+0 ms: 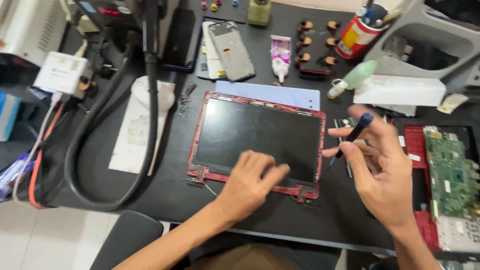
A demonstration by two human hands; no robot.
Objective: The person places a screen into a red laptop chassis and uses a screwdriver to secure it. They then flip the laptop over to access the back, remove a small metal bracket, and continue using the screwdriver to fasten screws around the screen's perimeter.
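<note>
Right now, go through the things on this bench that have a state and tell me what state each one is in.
Laptop screen: dark, lying flat in its red frame, bezel off.
Left hand: pressing on the screen's lower edge.
Right hand: raised off the desk, grip closed on a screwdriver.
Screwdriver: held tilted, tip down.
Circuit board: exposed in the red laptop base.
Glue tube: lying flat.

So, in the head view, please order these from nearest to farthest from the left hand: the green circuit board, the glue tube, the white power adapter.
From the left hand:
1. Glue tube, straight behind the screen.
2. Green circuit board, far right.
3. White power adapter, far left, slightly farther.
</note>
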